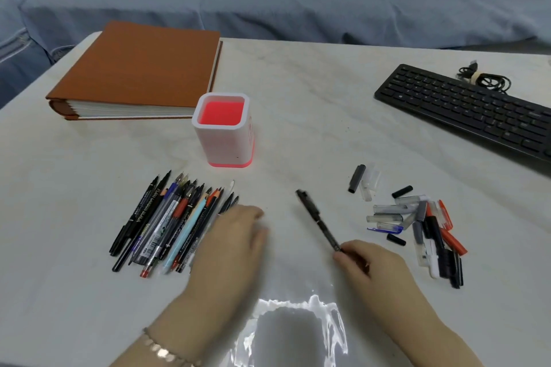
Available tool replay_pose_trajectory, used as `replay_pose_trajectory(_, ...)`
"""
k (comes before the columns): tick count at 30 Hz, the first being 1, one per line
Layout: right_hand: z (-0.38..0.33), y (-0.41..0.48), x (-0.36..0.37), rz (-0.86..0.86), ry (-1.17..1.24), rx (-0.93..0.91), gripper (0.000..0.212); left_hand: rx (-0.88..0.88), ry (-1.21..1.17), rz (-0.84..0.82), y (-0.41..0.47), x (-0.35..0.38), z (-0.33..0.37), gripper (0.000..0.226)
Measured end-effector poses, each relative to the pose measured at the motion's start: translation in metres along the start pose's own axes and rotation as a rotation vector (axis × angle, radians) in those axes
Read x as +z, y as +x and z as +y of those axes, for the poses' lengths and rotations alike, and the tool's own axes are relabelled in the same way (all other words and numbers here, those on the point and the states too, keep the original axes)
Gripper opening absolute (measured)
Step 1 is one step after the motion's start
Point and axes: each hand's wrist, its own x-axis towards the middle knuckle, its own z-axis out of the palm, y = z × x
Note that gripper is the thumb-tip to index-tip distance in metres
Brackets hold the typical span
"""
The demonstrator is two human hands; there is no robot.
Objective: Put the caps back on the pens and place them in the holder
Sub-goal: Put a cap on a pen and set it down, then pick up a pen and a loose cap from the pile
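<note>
A white pen holder with a red inside stands mid-table, and I see nothing in it. A row of several uncapped pens lies at the front left, tips pointing away. My left hand hovers blurred over the right end of that row, fingers relaxed; I cannot tell whether it touches a pen. My right hand grips the lower end of a black pen, which points up and left with a cap on its far end. A heap of loose caps, black, grey, clear and red, lies at the right.
A thick brown album lies at the back left of the white table. A black keyboard and a coiled cable sit at the back right. A blue sofa runs behind the table.
</note>
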Motion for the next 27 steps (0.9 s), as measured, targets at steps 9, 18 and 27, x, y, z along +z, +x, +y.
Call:
replay_pose_trajectory(9,-0.011,0.037,0.027,0.114,-0.061,0.077,0.030,-0.086,0.417,0.005,0.009,-0.012,-0.031,0.022)
replay_pose_trajectory(18,0.002,0.040,0.000,0.257,-0.208,0.076,0.028,-0.082,0.366,0.056,0.017,0.000,-0.035,0.017)
replay_pose_trajectory(27,0.015,0.089,-0.025,0.222,-0.442,0.146,0.026,0.021,0.413,0.089,0.019,0.003,-0.033,0.011)
